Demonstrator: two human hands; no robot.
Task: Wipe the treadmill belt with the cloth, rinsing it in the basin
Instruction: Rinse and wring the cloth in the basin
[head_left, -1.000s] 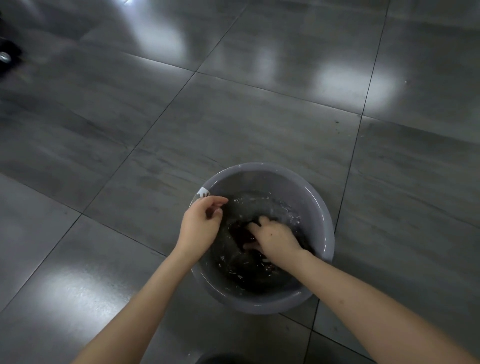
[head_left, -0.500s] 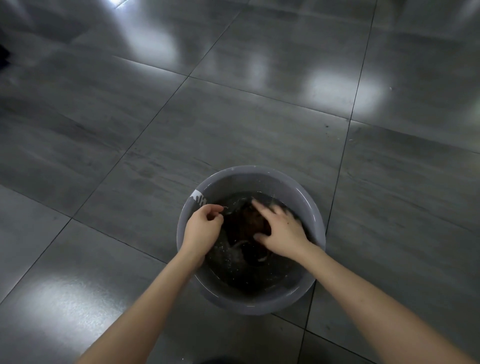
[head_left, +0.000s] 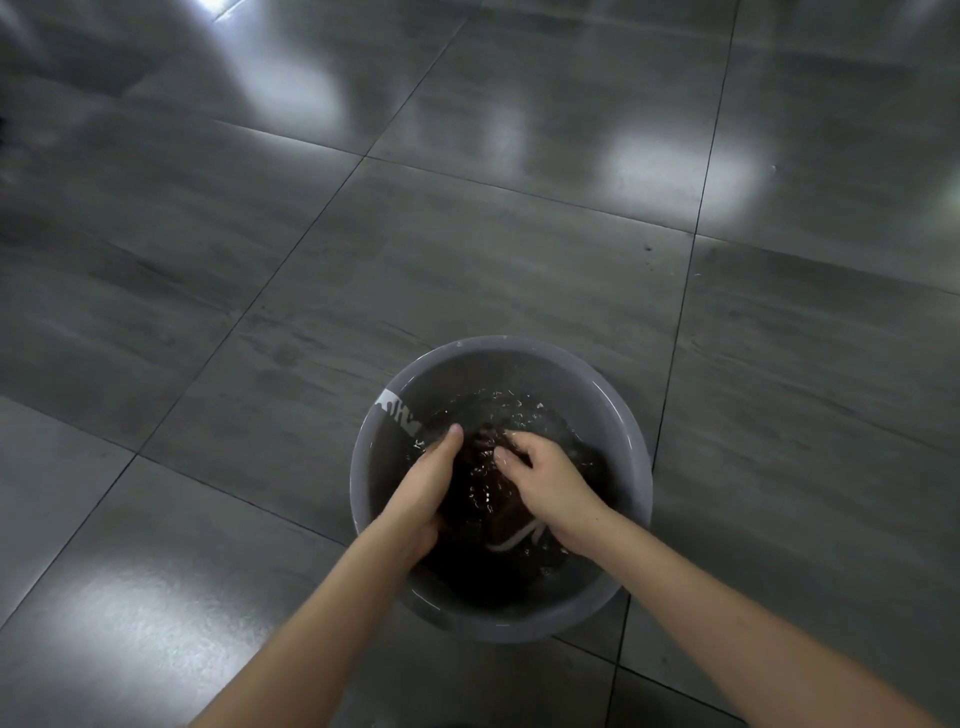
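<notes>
Single head-worn wide-angle view looking steeply down and forward, close over the left hand (head_left: 423, 486) and right hand (head_left: 550, 483) in the basin (head_left: 631, 441) low in frame, grey tiled floor (head_left: 467, 234) stretching beyond them.

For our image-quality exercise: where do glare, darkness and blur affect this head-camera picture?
Head view: ceiling-light glare patches the glossy floor tiles; the top-left corner is smeared; the basin interior is dark, so the cloth barely shows between left hand and right hand; ripples glint.
</notes>
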